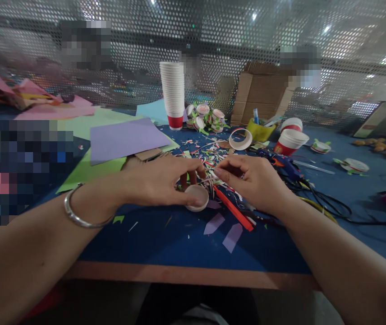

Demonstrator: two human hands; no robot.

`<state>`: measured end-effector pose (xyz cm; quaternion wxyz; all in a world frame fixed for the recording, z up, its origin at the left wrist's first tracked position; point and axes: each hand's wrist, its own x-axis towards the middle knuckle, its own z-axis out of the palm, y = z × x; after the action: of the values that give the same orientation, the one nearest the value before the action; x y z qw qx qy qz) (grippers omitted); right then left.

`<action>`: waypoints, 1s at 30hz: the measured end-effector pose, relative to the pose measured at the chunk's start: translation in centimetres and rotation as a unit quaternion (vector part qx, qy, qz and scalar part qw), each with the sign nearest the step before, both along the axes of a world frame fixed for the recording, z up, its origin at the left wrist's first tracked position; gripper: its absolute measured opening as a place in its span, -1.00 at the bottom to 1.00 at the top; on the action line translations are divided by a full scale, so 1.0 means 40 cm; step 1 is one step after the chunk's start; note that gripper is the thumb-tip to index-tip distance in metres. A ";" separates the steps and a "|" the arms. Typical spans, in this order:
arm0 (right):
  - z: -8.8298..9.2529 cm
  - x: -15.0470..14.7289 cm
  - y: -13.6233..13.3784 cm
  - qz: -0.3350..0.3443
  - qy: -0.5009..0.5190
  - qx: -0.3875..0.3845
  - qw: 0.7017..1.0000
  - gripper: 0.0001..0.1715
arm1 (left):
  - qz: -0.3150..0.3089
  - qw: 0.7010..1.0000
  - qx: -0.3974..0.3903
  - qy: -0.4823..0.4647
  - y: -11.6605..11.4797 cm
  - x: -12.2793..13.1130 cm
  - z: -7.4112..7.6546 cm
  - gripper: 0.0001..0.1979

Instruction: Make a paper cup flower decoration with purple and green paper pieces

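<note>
My left hand [171, 180], a bangle on its wrist, grips a small round white paper cup bottom [196, 198] with the thumb over its rim; its other fingers arch behind it. Thumb and fingertips of my right hand [247, 178] pinch the end of a thin pale strip [208, 179] just above the cup bottom. A red-orange box cutter [235, 208] lies below my right hand. In front of it are purple pointed paper pieces [232, 238]. Red, white and green paper scraps [196, 149] are strewn behind both hands.
A tall stack of paper cups [173, 95] stands at the back beside small paper turtles [206, 117]. Coloured sheets [128, 137] lie left. To the right are a yellow holder [260, 130], paper cups [291, 141], a blue glue gun [286, 167] and black cables [331, 198].
</note>
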<state>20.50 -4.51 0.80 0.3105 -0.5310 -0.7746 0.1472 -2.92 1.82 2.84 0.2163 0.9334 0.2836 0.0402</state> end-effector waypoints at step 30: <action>-0.005 0.005 0.008 -0.005 0.009 0.010 1.000 -0.75 | -0.054 0.997 0.053 -0.019 0.006 0.005 -0.023 -0.55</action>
<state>20.71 -4.19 0.60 0.3237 -0.5304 -0.7705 0.1426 -2.71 2.05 1.91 0.1739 0.9565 0.2260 0.0613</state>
